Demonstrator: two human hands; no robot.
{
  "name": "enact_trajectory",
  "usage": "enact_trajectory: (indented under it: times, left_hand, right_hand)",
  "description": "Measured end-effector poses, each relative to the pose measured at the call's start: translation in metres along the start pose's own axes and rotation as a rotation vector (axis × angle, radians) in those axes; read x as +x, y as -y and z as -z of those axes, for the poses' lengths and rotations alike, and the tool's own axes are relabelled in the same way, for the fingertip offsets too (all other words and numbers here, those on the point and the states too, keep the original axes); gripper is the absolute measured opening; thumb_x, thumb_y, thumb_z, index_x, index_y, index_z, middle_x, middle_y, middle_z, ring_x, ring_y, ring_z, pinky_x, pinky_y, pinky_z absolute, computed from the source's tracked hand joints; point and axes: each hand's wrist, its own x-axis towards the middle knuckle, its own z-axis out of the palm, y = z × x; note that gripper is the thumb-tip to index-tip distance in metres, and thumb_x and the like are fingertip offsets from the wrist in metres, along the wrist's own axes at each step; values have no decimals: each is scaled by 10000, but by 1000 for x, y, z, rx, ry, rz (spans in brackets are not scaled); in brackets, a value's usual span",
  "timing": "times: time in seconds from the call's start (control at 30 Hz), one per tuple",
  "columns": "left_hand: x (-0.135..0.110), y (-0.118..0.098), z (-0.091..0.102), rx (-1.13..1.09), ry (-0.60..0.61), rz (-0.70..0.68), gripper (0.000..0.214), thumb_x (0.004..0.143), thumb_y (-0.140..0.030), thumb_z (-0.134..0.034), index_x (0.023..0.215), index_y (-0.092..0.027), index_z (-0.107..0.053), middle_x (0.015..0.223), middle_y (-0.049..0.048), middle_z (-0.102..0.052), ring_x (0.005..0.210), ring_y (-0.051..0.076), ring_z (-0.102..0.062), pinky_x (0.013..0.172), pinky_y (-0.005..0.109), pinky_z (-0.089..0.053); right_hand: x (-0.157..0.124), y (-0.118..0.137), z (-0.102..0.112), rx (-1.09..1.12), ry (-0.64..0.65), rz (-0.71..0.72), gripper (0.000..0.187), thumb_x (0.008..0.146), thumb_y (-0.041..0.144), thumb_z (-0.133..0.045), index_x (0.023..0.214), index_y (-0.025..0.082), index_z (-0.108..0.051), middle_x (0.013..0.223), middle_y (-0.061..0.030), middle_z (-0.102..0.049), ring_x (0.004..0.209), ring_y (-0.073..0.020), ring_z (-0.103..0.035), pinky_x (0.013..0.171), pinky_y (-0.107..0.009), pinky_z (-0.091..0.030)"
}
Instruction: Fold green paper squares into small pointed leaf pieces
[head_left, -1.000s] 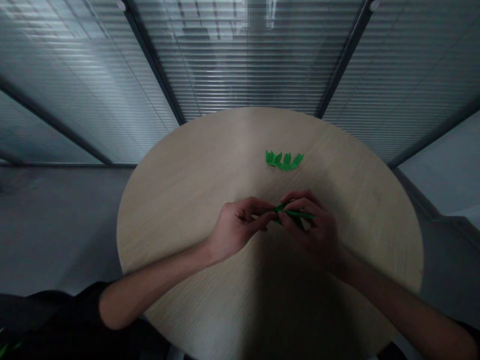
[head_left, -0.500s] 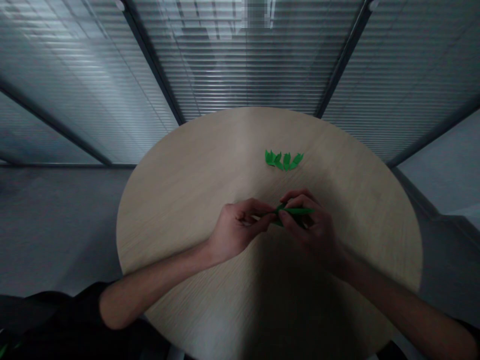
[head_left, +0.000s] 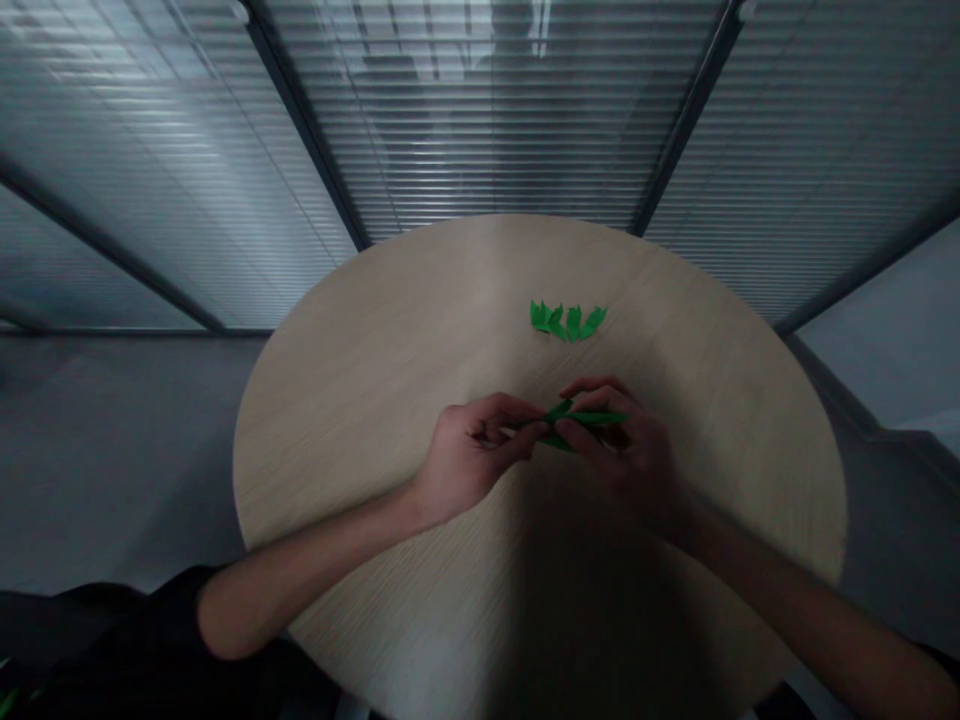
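Note:
Over the middle of the round table, both hands hold one folded green paper piece (head_left: 600,418) with pointed strips. My left hand (head_left: 480,455) pinches its left end between thumb and fingers. My right hand (head_left: 630,450) grips it from the other side, thumb in front and fingers curled behind. The fingers hide part of its folds. Beyond the hands, a row of small folded green paper pieces (head_left: 574,323) lies on the table, touched by neither hand.
The round wooden table (head_left: 360,380) has a curved edge on all sides. A glass partition with blinds (head_left: 495,140) and dark frame bars stands just behind it. Grey floor (head_left: 112,440) shows at the left.
The hands stay nearly in place, with my right hand shifted very slightly. A green strip between the fingers now shows more clearly. The row on the table is the same.

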Motion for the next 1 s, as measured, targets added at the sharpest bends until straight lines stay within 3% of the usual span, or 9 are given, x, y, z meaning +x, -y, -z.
enact_trajectory:
  times: [0.17,0.57,0.8,1.0]
  left_hand:
    - [0,-1,0,-1,-8,-7,94,873,-206,-764,939,-140,-775,745,31,-781,564,91,-681,507,156,-522]
    - [-2,-2,-1,59,13,-53,91,864,-168,-751,942,-135,-785,775,44,-792,576,86,-676,494,142,-497]
    - [-1,2,-1,53,14,-18,117,867,-206,-754,962,-144,-777,759,30,-770,553,83,-647,491,154,-506]
    - [-2,6,-3,-27,10,31,163,854,-242,-787,977,-145,-742,864,44,-781,596,90,-685,524,159,-549]
  right_hand:
    - [0,-1,1,-5,16,14,71,946,272,-711,916,220,-672,1143,-59,-621,900,-157,-687,691,-278,-593]
    - [-1,1,-3,77,-6,-32,157,928,251,-727,827,211,-613,1058,-32,-583,865,-122,-646,662,-216,-579]
    - [-2,1,-4,88,-23,1,137,924,229,-729,843,210,-619,1063,-25,-572,823,-103,-647,635,-202,-592]
    - [-3,-1,-3,36,17,27,88,944,228,-708,889,221,-639,1104,-29,-585,832,-112,-678,656,-229,-618]
